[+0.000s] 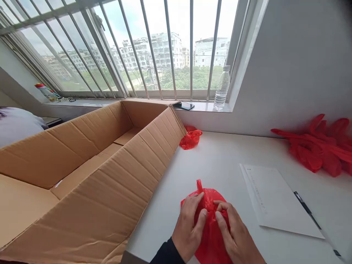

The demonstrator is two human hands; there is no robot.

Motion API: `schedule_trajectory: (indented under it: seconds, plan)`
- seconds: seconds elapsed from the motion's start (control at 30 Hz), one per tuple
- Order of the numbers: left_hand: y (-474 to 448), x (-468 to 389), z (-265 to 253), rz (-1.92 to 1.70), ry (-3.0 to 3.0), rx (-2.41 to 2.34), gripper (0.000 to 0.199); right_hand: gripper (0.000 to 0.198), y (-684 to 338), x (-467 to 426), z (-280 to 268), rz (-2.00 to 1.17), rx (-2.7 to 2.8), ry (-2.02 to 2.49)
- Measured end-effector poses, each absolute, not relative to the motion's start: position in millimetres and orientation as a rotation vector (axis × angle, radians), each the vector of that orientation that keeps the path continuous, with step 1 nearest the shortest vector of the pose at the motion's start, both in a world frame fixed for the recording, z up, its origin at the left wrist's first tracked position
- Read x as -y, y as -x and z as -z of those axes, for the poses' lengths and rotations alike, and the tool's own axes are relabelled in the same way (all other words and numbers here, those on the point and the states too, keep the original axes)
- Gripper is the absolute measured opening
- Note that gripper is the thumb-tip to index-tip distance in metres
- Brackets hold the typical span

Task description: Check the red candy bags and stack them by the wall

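Note:
A red plastic bag [210,242] lies on the white table [154,227] in front of me, bunched together at its middle, with one handle loop standing up at the far side. My left hand [189,223] rests on the bag's left part, fingers curled over the plastic and thumb pressed near the gathered middle. From the right, my right hand [233,231] pinches the gathered plastic between thumb and forefinger. What the bag contains is hidden.
To the left stands a large open cardboard box [143,157]. Behind its corner sits another red bag [191,138]. Paper sheets [280,200], a pen [306,209] and a pile of red bags [321,146] lie right. The sill holds a phone [187,106] and water bottle [222,88].

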State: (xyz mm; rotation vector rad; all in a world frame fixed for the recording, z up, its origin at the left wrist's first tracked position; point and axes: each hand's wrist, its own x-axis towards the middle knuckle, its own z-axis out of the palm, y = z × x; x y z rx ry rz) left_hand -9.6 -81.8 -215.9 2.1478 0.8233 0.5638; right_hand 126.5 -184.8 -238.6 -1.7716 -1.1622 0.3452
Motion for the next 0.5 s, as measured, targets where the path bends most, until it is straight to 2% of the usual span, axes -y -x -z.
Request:
schedule_trajectory:
  seconds: [0.1,0.2,0.37,0.5]
  plan:
    - [-5,67,194,-0.737,-1.954,-0.822,0.022,0.031,-132,187,210,-0.519,0.940,1.790]
    - [-25,42,179,-0.863,-1.919,-0.859,0.017,0.034,-144,185,193,-0.556,0.796,1.800]
    - [-52,5,168,-0.964,-1.944,-1.004,0.031,0.033,-159,168,190,-0.540,0.908,1.751]
    - [-52,23,177,-0.853,-2.034,-1.104,0.036,0.042,-151,163,199,-0.562,1.005,1.710]
